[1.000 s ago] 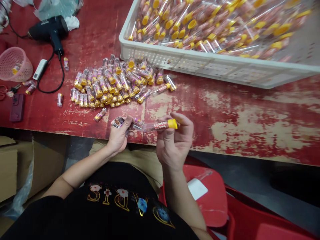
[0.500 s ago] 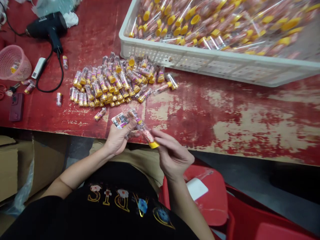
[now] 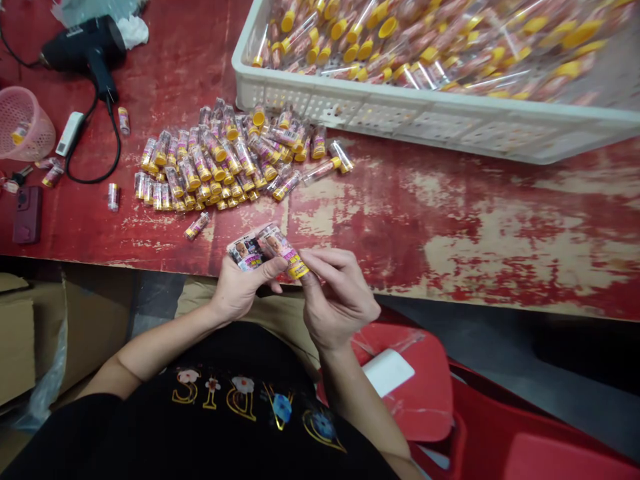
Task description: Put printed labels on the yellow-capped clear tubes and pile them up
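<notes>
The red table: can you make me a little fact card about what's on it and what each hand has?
Left hand: holds labels and a tube
Right hand: pinches the tube's yellow end
Pile: many small tubes, beside the crate
Crate: white, holds yellow-capped tubes
Far left: black heat gun, pink basket, phone
Table: red, paint worn

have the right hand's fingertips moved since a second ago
Yes. Against the white crate, the right hand has shifted its fingertips leftward and farther from it.
</notes>
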